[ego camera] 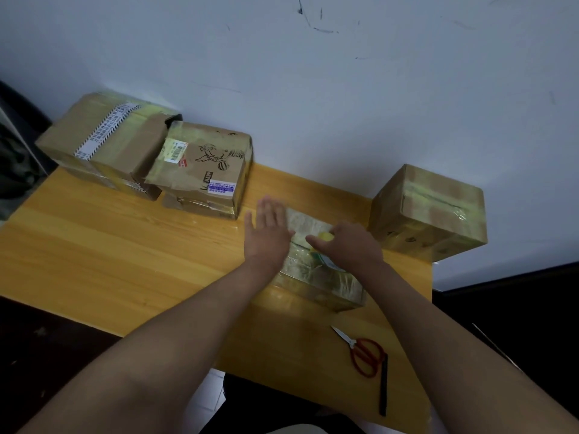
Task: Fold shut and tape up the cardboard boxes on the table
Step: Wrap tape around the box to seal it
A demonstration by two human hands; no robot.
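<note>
A small flat cardboard box, wrapped in glossy clear tape, lies on the wooden table in front of me. My left hand rests flat on its left part with fingers spread. My right hand is closed around a yellowish tape roll pressed on the box top; most of the roll is hidden under the hand. A taped box stands at the right by the wall. A printed box and a larger box with a white label strip sit at the back left.
Red-handled scissors lie on the table near its front right edge, beside a thin black strip. A white wall closes off the back. Dark floor lies left and right of the table.
</note>
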